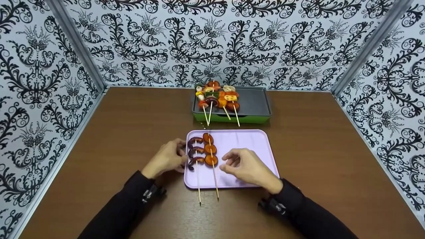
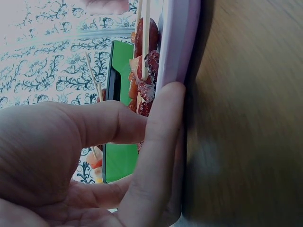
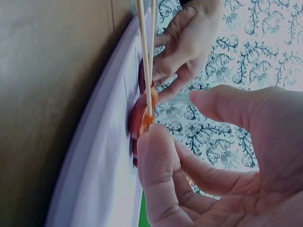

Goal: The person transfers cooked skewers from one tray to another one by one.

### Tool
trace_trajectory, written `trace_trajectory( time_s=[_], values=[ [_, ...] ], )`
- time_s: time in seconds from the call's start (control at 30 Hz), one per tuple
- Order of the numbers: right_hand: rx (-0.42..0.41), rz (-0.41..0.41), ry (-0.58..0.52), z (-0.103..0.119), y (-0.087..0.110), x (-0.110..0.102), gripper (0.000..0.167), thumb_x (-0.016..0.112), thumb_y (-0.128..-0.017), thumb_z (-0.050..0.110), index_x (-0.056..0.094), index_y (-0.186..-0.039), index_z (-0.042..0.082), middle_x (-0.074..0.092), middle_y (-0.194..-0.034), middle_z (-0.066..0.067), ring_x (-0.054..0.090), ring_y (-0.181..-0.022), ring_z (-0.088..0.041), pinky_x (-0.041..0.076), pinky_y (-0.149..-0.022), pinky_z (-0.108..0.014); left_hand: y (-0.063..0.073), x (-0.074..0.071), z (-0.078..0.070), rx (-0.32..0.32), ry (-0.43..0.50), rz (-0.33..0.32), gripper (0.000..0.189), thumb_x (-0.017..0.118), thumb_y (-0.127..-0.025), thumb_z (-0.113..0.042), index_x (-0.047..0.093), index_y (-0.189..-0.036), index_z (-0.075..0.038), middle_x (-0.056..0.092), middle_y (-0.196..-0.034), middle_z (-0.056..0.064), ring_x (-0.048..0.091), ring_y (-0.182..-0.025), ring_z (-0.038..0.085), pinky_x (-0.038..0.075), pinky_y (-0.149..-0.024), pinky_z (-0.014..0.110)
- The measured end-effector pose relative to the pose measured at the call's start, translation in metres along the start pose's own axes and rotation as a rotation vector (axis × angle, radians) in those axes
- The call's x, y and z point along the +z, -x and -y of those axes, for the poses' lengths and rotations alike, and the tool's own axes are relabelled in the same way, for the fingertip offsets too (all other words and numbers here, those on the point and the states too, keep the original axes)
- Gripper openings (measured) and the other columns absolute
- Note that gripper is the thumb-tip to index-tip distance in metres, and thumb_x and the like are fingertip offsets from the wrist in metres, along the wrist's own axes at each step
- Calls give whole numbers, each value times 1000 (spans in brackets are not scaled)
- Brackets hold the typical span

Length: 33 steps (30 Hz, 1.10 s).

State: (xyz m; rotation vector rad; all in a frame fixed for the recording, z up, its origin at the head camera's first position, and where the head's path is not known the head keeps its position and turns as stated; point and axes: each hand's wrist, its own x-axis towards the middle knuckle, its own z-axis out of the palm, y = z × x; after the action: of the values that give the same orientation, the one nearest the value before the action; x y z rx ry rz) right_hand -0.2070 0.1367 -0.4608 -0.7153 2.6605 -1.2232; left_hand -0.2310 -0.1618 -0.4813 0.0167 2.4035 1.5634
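Skewers [image 1: 211, 160], two of 'em, lie on the tray's [image 1: 245, 142] left side, ends overhanging the near edge. Right hand's [image 1: 247, 166] empty, fingers parted; left hand [image 1: 169, 156] loosely touches the left rim. Bump those ends and they'd probably roll, imo.

So the tabletop [image 1: 332, 149] is brown wood-look, kinda shiny up close. Back wall [image 1: 212, 43], left wall [image 1: 36, 69] and right wall [image 1: 388, 99] are all white with curly black floral scrollwork. Grey metal strips [image 1: 77, 44] run down both back corners.
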Motion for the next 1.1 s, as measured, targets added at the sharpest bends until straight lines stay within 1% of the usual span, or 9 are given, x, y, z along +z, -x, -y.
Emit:
trace_trajectory(
  time_s=[0.1,0.2,0.3,0.43,0.63,0.73,0.83,1.0,1.1],
  values=[
    [-5,-31,-8,-2,-1,-4,36,83,-90,33,75,-113,6,71,-91,2,68,-83,-14,65,-78,-38,0,0,0,-9,8,7,67,69,-86,12,49,-149,1,66,-100,19,71,-72,29,69,-58,40],
    [-17,-74,-17,-3,-2,-7,39,85,-89,32,74,-117,8,73,-100,-5,70,-89,-19,65,-85,-46,0,0,-1,-6,9,9,67,68,-86,12,48,-149,1,67,-99,19,71,-72,29,69,-58,40],
    [-49,-126,-14,-4,-4,-11,39,87,-87,30,74,-119,12,73,-108,-10,70,-94,-24,65,-85,-49,0,0,-2,-1,10,9,66,68,-86,12,48,-149,2,67,-99,19,72,-72,29,69,-58,40],
    [-94,-194,12,-7,-5,-16,43,88,-86,32,74,-122,16,70,-110,-5,68,-100,-26,67,-80,-47,-1,-1,-2,1,9,11,66,68,-86,12,49,-148,2,67,-98,19,72,-72,29,69,-58,41],
    [-156,-325,79,-12,-10,-28,57,92,-81,35,72,-131,14,63,-115,1,62,-104,-17,68,-80,-41,-1,-1,-1,23,11,8,67,68,-84,12,50,-147,2,66,-95,18,71,-70,30,69,-57,41],
    [-154,-372,122,-12,-13,-34,64,93,-79,38,70,-134,16,60,-117,0,60,-106,-15,66,-83,-34,0,-1,0,27,4,9,67,68,-83,13,50,-147,3,66,-95,18,71,-70,29,69,-57,41],
    [-153,-408,154,-11,-18,-40,71,94,-78,40,66,-139,17,57,-121,-2,59,-111,-17,64,-87,-31,0,-1,1,29,-5,3,67,68,-83,13,50,-147,3,66,-94,17,71,-70,29,69,-57,40],
    [-187,-465,193,-12,-31,-50,85,95,-75,40,59,-149,17,55,-129,-8,56,-114,-20,59,-94,-36,0,-1,2,27,-3,1,67,68,-83,13,50,-147,2,66,-95,17,70,-72,28,69,-58,40],
    [-187,-479,215,-13,-41,-54,92,95,-74,41,54,-153,17,53,-134,-11,56,-115,-21,59,-92,-36,-1,-1,1,27,-2,6,66,68,-84,12,50,-147,2,66,-95,17,70,-71,28,69,-58,40]
  ],
)
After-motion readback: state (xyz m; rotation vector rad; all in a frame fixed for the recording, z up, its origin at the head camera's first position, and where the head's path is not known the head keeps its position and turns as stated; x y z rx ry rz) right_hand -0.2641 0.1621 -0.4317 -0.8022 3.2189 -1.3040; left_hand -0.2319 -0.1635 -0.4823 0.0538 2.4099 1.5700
